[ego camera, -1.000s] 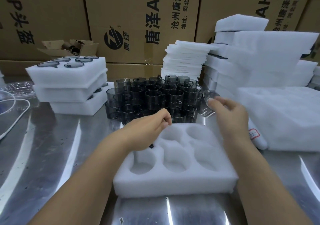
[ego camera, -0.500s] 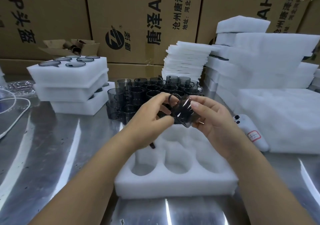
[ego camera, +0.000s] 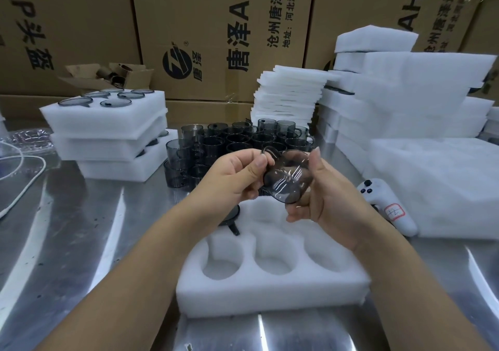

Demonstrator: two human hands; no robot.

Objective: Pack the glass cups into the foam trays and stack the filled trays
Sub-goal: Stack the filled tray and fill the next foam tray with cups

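A smoky grey glass cup (ego camera: 287, 179) is held tilted on its side above the white foam tray (ego camera: 272, 288), its base facing me. My left hand (ego camera: 237, 176) pinches the handle at its upper left. My right hand (ego camera: 321, 191) grips the cup's body from the right. The tray has six round pockets; one cup (ego camera: 231, 217) sits in the far left pocket, mostly hidden by my left wrist, and the three near pockets are bare. A cluster of several more grey cups (ego camera: 237, 142) stands behind my hands.
Three filled foam trays (ego camera: 108, 140) are stacked at the left. Thin foam sheets (ego camera: 289, 96) and bulk foam (ego camera: 421, 145) pile at the back right. A white controller (ego camera: 388, 207) lies right of the tray. A white cable (ego camera: 24, 172) curls at far left. Cardboard boxes (ego camera: 216, 26) wall the back.
My right hand reached to the cup cluster, then brought a cup to the middle. My left hand rose from the tray and took the handle. The cup has since tilted further, base toward me.
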